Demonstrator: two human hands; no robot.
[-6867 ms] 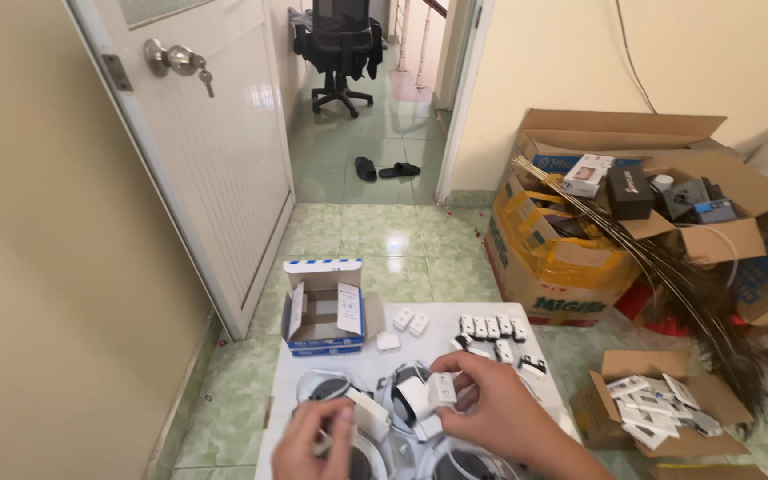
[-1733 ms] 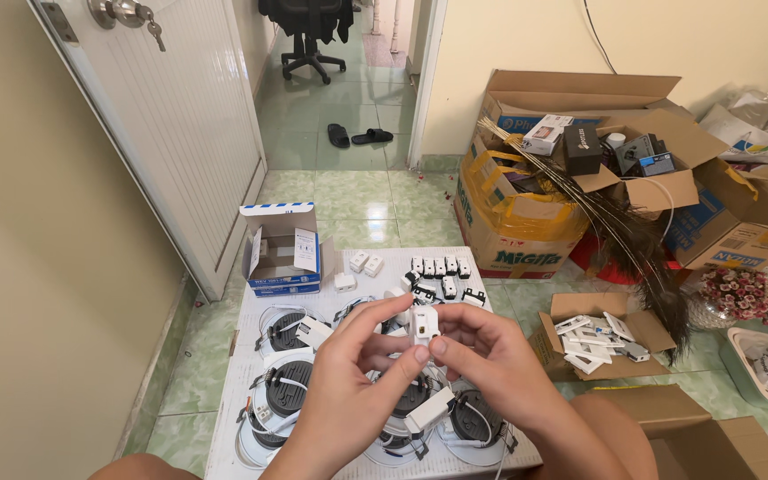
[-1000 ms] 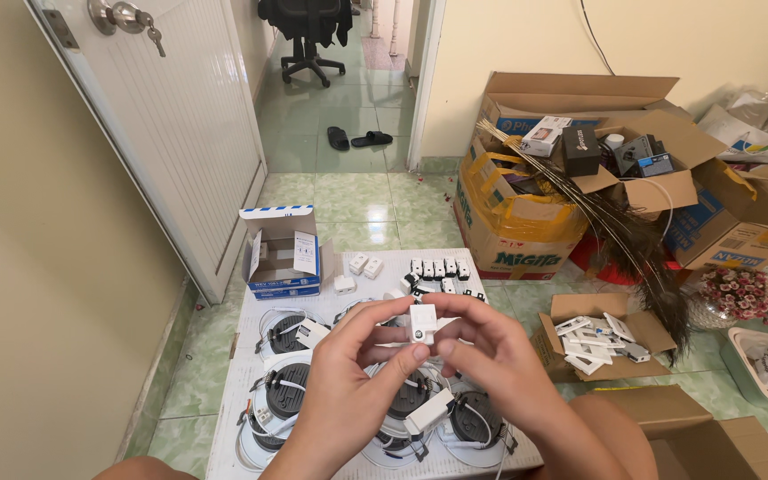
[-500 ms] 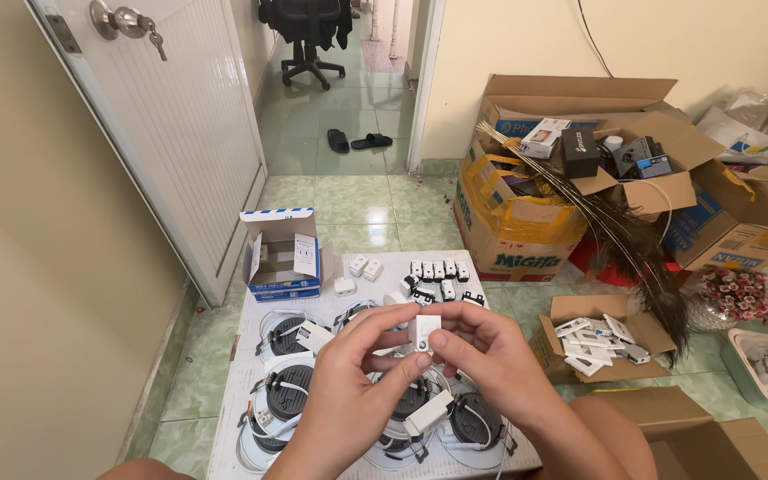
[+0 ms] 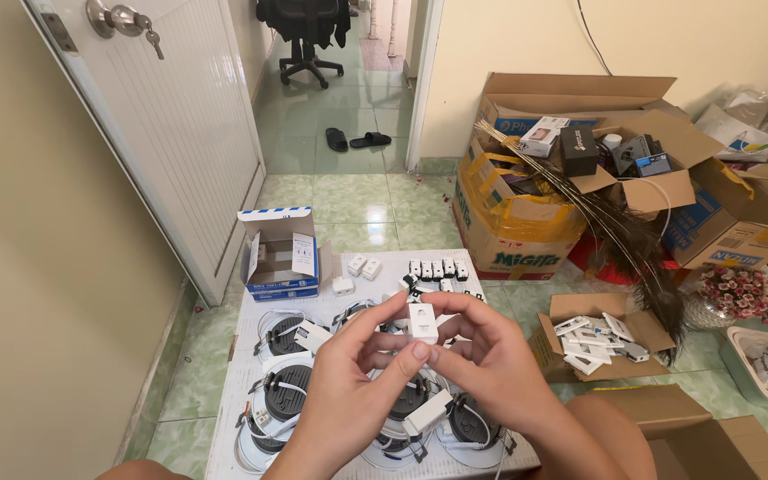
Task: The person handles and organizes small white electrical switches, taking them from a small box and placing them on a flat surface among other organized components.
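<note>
Both of my hands hold one small white plastic block point(image 5: 422, 323) between the fingertips, above a white board point(image 5: 242, 391) on the floor. My left hand point(image 5: 348, 391) pinches it from the left and below, my right hand point(image 5: 482, 364) from the right. A second white block on a wire point(image 5: 428, 412) hangs under my hands. Several round recessed lamps with black centres point(image 5: 284, 391) and white wires lie on the board beneath. A row of small white blocks point(image 5: 437, 268) sits at the board's far edge.
An open blue-and-white carton point(image 5: 279, 256) stands at the board's far left. A small open cardboard box of white parts point(image 5: 596, 336) lies to the right. Large cardboard boxes point(image 5: 526, 204) crowd the right side. A white door point(image 5: 180, 124) stands open at left, onto a green tiled floor.
Since the earliest frame my hands have risen from the lamps at the board's near edge. Over the last second they have kept the white block between the fingertips, turning it slightly.
</note>
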